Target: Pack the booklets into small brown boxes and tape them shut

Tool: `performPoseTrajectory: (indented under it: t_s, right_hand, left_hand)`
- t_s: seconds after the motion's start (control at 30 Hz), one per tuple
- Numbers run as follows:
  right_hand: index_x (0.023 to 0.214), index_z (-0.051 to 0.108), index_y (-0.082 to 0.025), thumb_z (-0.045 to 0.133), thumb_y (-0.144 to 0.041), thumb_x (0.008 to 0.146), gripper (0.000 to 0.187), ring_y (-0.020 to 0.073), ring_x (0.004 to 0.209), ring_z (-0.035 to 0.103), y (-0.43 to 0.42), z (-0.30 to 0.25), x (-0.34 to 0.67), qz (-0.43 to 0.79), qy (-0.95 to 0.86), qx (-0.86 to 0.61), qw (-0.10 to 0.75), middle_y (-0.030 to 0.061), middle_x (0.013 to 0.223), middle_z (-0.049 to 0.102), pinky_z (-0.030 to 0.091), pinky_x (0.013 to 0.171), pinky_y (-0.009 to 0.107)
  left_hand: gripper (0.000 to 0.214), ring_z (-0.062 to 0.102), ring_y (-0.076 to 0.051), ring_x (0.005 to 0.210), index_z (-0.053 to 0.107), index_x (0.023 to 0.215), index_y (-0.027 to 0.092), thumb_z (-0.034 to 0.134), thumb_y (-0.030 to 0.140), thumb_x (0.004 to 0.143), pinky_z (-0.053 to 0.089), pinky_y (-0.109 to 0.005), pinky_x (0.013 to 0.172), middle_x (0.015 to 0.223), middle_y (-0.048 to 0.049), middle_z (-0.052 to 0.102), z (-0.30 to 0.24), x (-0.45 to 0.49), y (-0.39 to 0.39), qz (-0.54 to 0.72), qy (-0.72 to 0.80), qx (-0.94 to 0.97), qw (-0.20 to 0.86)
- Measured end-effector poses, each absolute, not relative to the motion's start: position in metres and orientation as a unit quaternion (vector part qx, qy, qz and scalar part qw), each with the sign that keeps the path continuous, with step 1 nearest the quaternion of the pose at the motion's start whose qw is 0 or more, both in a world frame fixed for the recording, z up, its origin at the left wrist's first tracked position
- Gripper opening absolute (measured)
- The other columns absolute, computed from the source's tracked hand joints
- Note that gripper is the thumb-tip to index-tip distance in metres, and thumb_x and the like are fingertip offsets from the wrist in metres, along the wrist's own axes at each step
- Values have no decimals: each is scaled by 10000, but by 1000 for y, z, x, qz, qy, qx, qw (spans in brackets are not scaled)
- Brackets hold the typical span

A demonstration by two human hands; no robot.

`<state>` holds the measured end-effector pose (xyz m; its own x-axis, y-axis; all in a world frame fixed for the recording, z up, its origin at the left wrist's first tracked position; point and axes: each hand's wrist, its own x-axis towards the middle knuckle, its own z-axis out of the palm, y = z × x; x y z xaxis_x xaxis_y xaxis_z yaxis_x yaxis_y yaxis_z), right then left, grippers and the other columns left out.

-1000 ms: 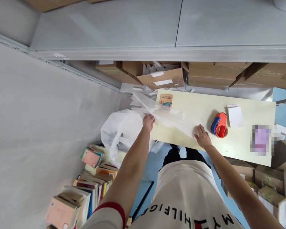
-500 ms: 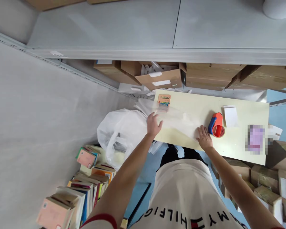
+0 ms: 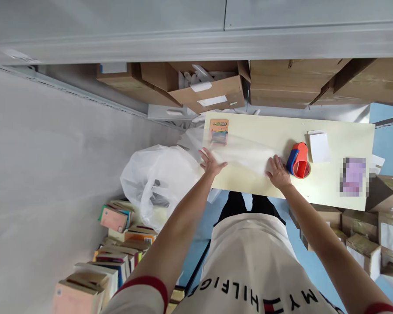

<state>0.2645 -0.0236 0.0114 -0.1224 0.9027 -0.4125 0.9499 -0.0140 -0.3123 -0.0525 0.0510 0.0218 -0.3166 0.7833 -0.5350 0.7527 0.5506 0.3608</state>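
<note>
A sheet of clear plastic film point(image 3: 245, 153) lies across the pale yellow table point(image 3: 265, 124), its left end reaching past the table edge. My left hand point(image 3: 211, 163) is spread on the film's left part, fingers apart. On its right end rests my right hand point(image 3: 278, 171), laid flat with the fingers stretched out. Just right of that hand stands an orange and blue tape dispenser point(image 3: 298, 160). An orange booklet point(image 3: 219, 131) with a coloured picture lies at the table's far left corner, its lower part seen through the film.
White cards point(image 3: 318, 147) and a blurred purple item point(image 3: 353, 175) lie at the table's right. A white plastic bag point(image 3: 163, 174) is at the left, above stacked books point(image 3: 114, 261). Cardboard boxes point(image 3: 281, 83) fill the shelf behind; more boxes point(image 3: 360, 244) stand at the right.
My left hand's fingers have spread wider on the film. My right hand stays on the film's right end. The head view has shifted, so the shelf sits higher in the picture.
</note>
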Motion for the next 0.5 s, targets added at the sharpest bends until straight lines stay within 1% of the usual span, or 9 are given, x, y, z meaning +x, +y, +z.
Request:
performPoseTrajectory:
  t_s: [0.07,0.13,0.3,0.37,0.43,0.5]
  right_hand:
    - [1537,188,-142,463,-330,914,706,313,1477,205,-25,13,266,-261,702,661,52,145,1619,174,268,1153,497]
    - [1536,198,-150,523,-302,883,746,310,1474,217,-28,17,267,-260,708,653,66,141,1619,179,278,1151,485]
    - [1529,238,-188,612,-252,816,808,292,1474,226,-50,26,266,-256,736,620,92,121,1617,199,295,1143,472]
    - [1528,240,-202,627,-261,801,825,285,1477,219,-60,28,264,-248,745,612,95,113,1616,207,283,1150,470]
    - [1525,249,-206,636,-285,794,831,293,1479,211,-65,31,259,-240,743,616,100,119,1614,210,272,1152,489]
    - [1512,279,-190,631,-329,806,801,312,1476,214,-62,38,248,-235,731,633,98,140,1609,215,262,1150,524]
  left_hand:
    - [1440,68,-396,1487,-199,1501,272,871,415,548,53,-677,1125,1583,-218,-229,28,-59,51,-6,807,480,343]
    - [1437,86,-412,1481,-181,1507,278,875,392,539,53,-685,1123,1585,-211,-229,34,-65,46,-43,801,492,339]
    - [1351,48,-457,1470,-151,1523,197,819,439,613,154,-676,1114,1572,-231,-246,44,-77,4,-168,791,476,346]
    - [1349,50,-473,1464,-146,1523,179,815,441,614,180,-678,1102,1566,-251,-243,47,-80,-16,-210,783,463,358]
    - [1325,0,-459,1469,-143,1522,167,794,457,631,187,-674,1099,1568,-262,-222,50,-82,-32,-221,780,459,364]
    - [1297,-93,-420,1473,-139,1521,143,765,475,652,163,-664,1110,1572,-262,-208,55,-83,-37,-203,774,474,367]
